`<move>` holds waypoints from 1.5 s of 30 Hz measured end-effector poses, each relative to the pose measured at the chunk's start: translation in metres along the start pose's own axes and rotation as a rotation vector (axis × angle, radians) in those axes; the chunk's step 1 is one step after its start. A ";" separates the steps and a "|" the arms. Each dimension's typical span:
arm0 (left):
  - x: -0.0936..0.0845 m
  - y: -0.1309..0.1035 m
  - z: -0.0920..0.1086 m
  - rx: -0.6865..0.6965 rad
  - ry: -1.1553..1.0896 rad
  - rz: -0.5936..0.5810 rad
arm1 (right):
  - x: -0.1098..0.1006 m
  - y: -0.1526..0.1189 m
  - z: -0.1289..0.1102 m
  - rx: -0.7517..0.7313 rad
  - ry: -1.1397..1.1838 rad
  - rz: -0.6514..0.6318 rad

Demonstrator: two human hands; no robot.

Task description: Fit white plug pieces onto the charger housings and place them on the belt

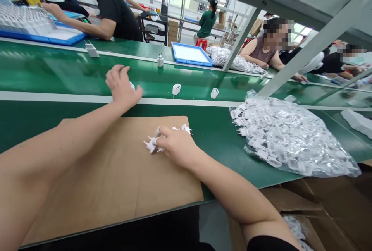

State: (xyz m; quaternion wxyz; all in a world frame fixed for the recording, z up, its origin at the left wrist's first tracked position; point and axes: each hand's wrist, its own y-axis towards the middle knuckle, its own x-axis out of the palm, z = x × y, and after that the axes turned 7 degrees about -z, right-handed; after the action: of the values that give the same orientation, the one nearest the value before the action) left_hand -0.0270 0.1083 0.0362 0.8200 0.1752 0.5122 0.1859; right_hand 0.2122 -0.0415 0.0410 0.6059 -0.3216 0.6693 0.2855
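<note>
My left hand (pixel 123 88) reaches over the green conveyor belt (pixel 197 78) with its fingers curved and apart. A white charger housing (pixel 132 86) shows partly between thumb and fingers; the hand hides the rest, and a grip on it is not visible. Over the brown cardboard sheet (pixel 116 173), my right hand (pixel 180 146) has its fingers closed on white two-pin plug pieces (pixel 151 145). White covers sit on its fingertips. Another plug piece (pixel 186 129) lies just behind this hand. To the right along the belt stand two white housings (pixel 176 89) (pixel 214 93).
A clear bag of plug pieces (pixel 293 134) lies at right, spilling some from its mouth. Chargers with pins (pixel 92 49) (pixel 160 60) stand along the belt's far side. Beyond are a blue tray (pixel 192 54) and co-workers. A slanted metal post (pixel 314 45) crosses the right side.
</note>
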 end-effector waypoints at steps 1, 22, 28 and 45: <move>0.003 0.002 0.008 0.105 -0.013 -0.039 | -0.001 -0.001 -0.003 -0.013 0.031 -0.042; 0.041 0.061 0.061 0.336 0.245 -0.666 | -0.009 -0.013 -0.039 -0.055 0.098 -0.265; -0.001 0.009 0.055 0.336 -0.039 -0.459 | -0.001 -0.013 -0.025 0.055 0.323 -0.130; -0.035 -0.149 0.029 0.176 -0.706 -0.654 | -0.014 -0.001 0.021 0.515 1.487 0.261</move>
State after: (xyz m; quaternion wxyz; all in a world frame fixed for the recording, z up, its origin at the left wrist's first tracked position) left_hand 0.0035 -0.0406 0.0044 0.9411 0.1260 0.2448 -0.1963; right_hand 0.2268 -0.0251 0.0531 0.0175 -0.1965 0.9754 -0.0989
